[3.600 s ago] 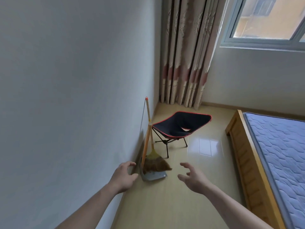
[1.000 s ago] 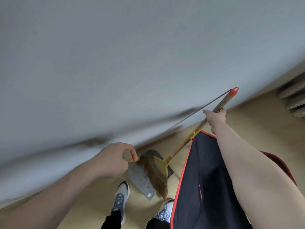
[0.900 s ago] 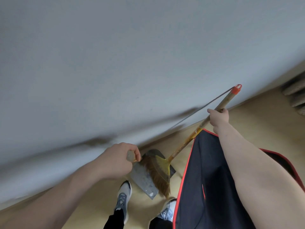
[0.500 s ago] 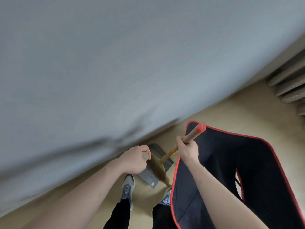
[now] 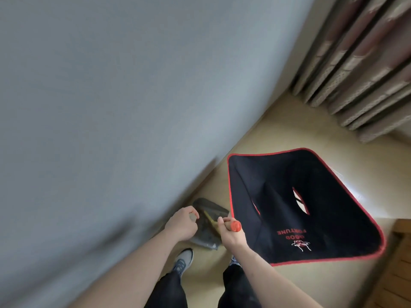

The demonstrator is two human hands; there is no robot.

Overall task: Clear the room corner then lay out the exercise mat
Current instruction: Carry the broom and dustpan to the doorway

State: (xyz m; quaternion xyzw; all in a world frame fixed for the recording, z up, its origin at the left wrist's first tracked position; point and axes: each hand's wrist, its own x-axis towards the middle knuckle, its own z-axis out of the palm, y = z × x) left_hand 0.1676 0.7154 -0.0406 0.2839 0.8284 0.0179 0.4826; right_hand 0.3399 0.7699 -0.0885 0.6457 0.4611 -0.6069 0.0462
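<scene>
By the wall | right hand point(image 5: 231, 235) clenched on broom point(image 5: 233, 225) handle top | left hand point(image 5: 182, 225) gripping dustpan point(image 5: 210, 210) handle | both at floor beside chair point(image 5: 300, 210) | corner not cleared, chair in place | mat not in view, laying out pending

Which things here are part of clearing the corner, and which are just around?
Part of the job:
- orange-capped wooden broom, in right hand
- grey metal dustpan, handle in left hand
- black red-trimmed folding chair

Just around:
- striped curtain
- wooden bed frame
</scene>
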